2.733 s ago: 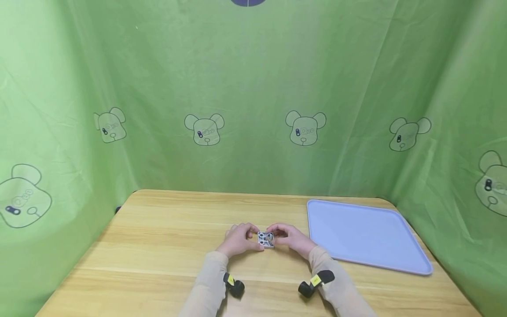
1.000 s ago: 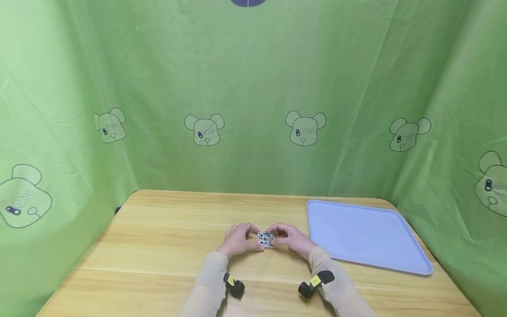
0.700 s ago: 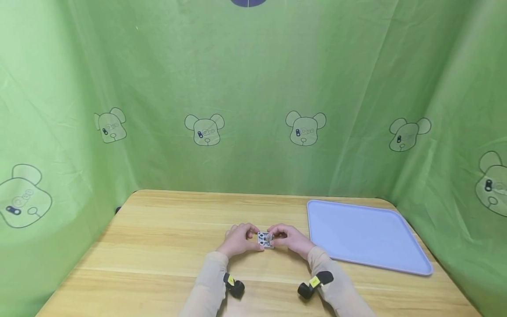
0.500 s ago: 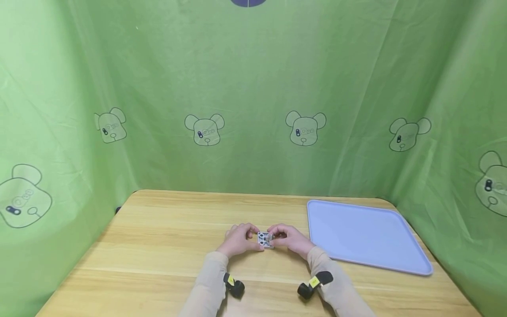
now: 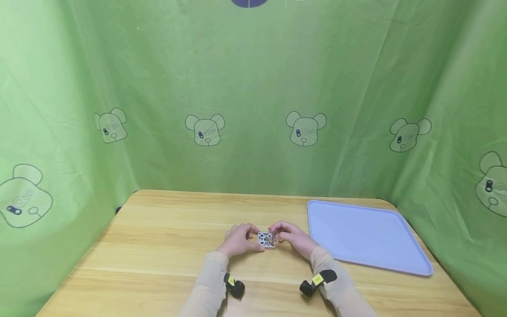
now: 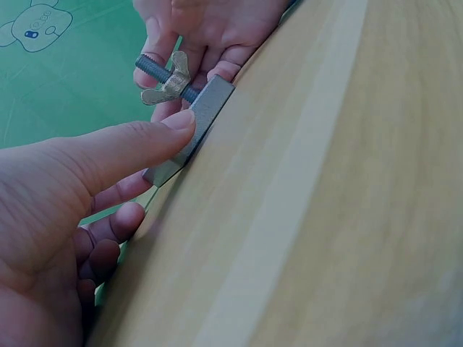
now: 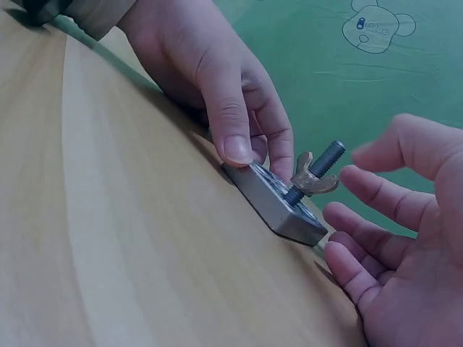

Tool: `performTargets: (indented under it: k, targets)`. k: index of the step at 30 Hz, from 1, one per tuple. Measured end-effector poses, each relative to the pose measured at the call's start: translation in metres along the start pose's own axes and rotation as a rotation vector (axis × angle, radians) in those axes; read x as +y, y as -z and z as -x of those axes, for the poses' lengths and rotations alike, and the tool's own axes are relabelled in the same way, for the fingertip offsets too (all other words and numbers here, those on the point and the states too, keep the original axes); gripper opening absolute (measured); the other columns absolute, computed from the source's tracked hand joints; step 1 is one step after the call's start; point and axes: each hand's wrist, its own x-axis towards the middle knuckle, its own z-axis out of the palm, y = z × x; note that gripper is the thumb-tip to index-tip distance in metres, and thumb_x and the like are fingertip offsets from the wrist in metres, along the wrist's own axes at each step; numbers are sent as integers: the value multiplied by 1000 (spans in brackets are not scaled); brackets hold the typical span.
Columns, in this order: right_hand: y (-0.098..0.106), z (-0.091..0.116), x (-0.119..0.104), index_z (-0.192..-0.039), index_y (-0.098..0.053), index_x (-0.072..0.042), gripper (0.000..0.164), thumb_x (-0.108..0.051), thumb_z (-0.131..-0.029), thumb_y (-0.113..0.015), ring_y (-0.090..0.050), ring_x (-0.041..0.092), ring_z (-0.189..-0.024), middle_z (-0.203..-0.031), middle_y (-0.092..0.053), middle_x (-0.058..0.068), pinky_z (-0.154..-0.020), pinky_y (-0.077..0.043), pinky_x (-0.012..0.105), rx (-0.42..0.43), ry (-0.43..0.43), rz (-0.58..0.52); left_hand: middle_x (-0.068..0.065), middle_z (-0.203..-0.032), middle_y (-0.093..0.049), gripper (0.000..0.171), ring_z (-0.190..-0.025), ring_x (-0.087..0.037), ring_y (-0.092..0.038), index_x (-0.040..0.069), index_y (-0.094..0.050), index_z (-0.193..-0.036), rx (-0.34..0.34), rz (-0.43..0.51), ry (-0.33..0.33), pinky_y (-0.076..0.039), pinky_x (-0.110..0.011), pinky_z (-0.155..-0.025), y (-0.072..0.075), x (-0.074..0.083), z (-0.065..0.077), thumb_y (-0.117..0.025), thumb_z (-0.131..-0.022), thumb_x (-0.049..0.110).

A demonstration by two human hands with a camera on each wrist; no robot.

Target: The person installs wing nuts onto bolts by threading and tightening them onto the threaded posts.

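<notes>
On the wooden table, a square metal block (image 7: 268,202) carries an upright threaded bolt (image 7: 332,154). A brass-coloured wing nut (image 7: 312,181) sits partway up the thread, its threaded end showing above. My left hand (image 5: 237,241) grips the block from the left, thumb on the near edge and fingers on the far side. To the right, my right hand (image 5: 294,239) has its thumb and fingers spread apart beside the wing nut. In the right wrist view its index fingertip is very near one wing; whether it touches, I cannot tell.
A pale purple tray (image 5: 364,233) lies on the table's right side. The wooden table (image 5: 158,246) extends around both hands. Green curtains (image 5: 253,167) with bear prints stand behind and on both sides. Black wrist cameras (image 5: 236,288) sit on both sleeves.
My right hand's thumb and fingers have come off the wing nut, and that hand has shifted slightly right. Earlier they pinched it. The left hand and block stay nearly in place.
</notes>
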Motion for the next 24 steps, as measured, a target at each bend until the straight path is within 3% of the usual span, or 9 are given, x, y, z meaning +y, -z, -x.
performTargets:
  k: [5, 16, 24]
  targets:
    - [0, 1, -1, -113, -56, 8, 30, -6, -86, -53, -53, 16, -109, -132, -54, 25, -95, -38, 34, -4, 11, -10, 6, -86, -57, 51, -80, -12, -43, 22, -67, -109, 5, 4, -5, -29, -34, -82, 0, 0, 1, -85, -66, 43]
    - [-6, 3, -7, -120, -59, 3, 37, -9, -86, -67, -54, 19, -104, -119, -60, 23, -95, -39, 35, -29, 29, 33, 6, -87, -58, 52, -81, -12, -43, 21, -67, -110, -1, -2, -2, -29, -33, -83, 1, 2, 2, -86, -66, 42]
    - [-8, 1, -3, -101, -66, -1, 22, -14, -84, -71, -54, 16, -107, -124, -61, 18, -98, -37, 35, 13, 29, 133, 5, -86, -58, 52, -81, -13, -43, 20, -67, -110, -1, 3, -14, -29, -35, -83, 1, 2, 2, -85, -67, 43]
